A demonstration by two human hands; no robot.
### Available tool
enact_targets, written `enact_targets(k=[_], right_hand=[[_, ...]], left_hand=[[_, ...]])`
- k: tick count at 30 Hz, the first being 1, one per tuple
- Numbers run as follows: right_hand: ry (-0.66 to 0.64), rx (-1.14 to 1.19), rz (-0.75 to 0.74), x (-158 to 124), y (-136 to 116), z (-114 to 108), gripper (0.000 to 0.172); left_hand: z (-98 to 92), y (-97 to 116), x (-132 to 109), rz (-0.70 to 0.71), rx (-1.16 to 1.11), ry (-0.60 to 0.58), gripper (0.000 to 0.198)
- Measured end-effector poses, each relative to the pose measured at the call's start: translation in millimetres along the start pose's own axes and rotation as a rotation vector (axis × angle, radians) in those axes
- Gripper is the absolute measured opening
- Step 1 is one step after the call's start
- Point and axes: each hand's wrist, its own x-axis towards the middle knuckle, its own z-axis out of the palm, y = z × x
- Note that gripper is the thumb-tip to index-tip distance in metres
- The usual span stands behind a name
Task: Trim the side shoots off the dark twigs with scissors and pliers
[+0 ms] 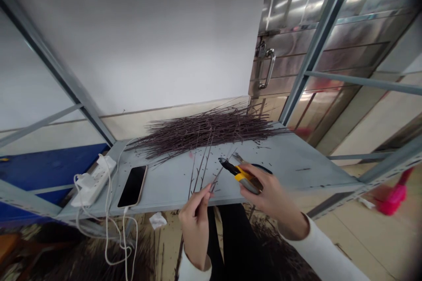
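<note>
Over the front edge of the grey shelf (290,162), my left hand (197,217) pinches a few thin dark twigs (205,164), which fan upward and away from the fingertips. My right hand (268,189) is wrapped round a pair of cutting pliers (243,176) with yellow and grey handles. Their dark jaws point left, close to the tip of one held twig; I cannot tell whether they touch it. Partly hidden behind my right hand lies another tool (238,157) with a metal tip. A large pile of dark twigs (211,129) stretches along the back of the shelf.
A phone (132,185) and a white power strip (95,180) with cables sit on the shelf's left side. Metal posts (303,79) rise at the shelf's corners. More twigs (280,250) lie on the floor. Small twig bits are scattered across the shelf.
</note>
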Motion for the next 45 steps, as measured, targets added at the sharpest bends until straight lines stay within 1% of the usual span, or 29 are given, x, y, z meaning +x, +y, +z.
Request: enact_targets(k=[3, 6, 8, 10, 12, 14, 16, 18, 20, 22, 24, 27, 29, 31, 33, 35, 37, 39, 41, 43, 45], right_hand=[[0.112, -0.061, -0.058, 0.0, 9.4, 13.9, 0.033], [0.251, -0.183, -0.135, 2.2, 23.4, 29.8, 0.035], [0.332, -0.274, -0.193, 4.1, 34.1, 39.3, 0.032], [0.384, -0.329, -0.222, 4.8, 43.1, 47.0, 0.029], [0.413, -0.316, -0.2, 3.5, 47.4, 52.6, 0.028], [0.411, -0.232, -0.126, -0.2, 45.8, 55.6, 0.032], [0.363, -0.088, -0.019, -5.9, 39.4, 55.8, 0.034], [0.261, 0.083, 0.08, -12.5, 30.7, 53.3, 0.033], [0.145, 0.243, 0.148, -18.4, 21.5, 49.1, 0.031], [0.075, 0.407, 0.196, -22.9, 12.3, 44.3, 0.027], [0.026, 0.613, 0.228, -25.2, 3.0, 39.3, 0.022], [-0.121, 0.93, 0.227, -25.3, -9.6, 32.2, 0.02], [-0.206, 1.047, 0.226, -24.4, -14.9, 28.0, 0.022], [-0.232, 1.079, 0.254, -23.8, -16.6, 24.9, 0.023], [-0.222, 1.044, 0.281, -23.8, -14.7, 22.5, 0.022], [-0.157, 0.952, 0.272, -23.9, -10.1, 20.3, 0.024], [-0.083, 0.802, 0.216, -23.4, -4.2, 17.5, 0.023], [-0.053, 0.607, 0.154, -21.7, 1.3, 14.1, 0.02], [-0.018, 0.413, 0.106, -19.2, 5.4, 11.5, 0.02], [0.075, 0.252, 0.064, -16.9, 7.8, 11.1, 0.024], [0.196, 0.109, 0.002, -15.6, 9.4, 13.6, 0.027]], left_hand=[[2.3, 6.4, -5.1, -0.06, 0.026, 0.002, 0.028], [6.8, 14.2, -11.5, -0.117, 0.036, -0.007, 0.032], [9.6, 18.6, -14.9, -0.148, 0.048, -0.029, 0.034], [11.2, 21.4, -16.3, -0.173, 0.054, -0.046, 0.036], [11.2, 22.1, -14.9, -0.197, 0.041, -0.062, 0.038], [9.3, 20.8, -10.1, -0.199, 0.017, -0.069, 0.039], [5.7, 17.8, -2.1, -0.174, 0.009, -0.059, 0.037], [1.2, 13.4, 7.3, -0.139, 0.022, -0.03, 0.035], [-2.4, 8.0, 15.9, -0.115, 0.032, -0.006, 0.034], [-3.7, 3.0, 21.8, -0.107, 0.013, -0.002, 0.032], [-2.4, -0.5, 24.2, -0.116, -0.069, -0.042, 0.029], [1.3, -1.0, 23.7, -0.191, -0.265, -0.164, 0.025], [2.0, 1.2, 22.9, -0.262, -0.345, -0.244, 0.026], [0.5, 4.5, 23.1, -0.3, -0.361, -0.287, 0.026], [-2.3, 7.6, 24.0, -0.292, -0.359, -0.298, 0.026], [-5.1, 10.1, 24.8, -0.27, -0.354, -0.306, 0.027], [-7.5, 12.5, 24.9, -0.259, -0.344, -0.328, 0.028], [-9.5, 15.4, 24.4, -0.261, -0.326, -0.362, 0.029], [-11.0, 18.9, 23.3, -0.254, -0.29, -0.407, 0.029], [-11.7, 22.1, 21.3, -0.232, -0.242, -0.447, 0.029], [-11.0, 24.3, 17.7, -0.207, -0.2, -0.445, 0.03]])
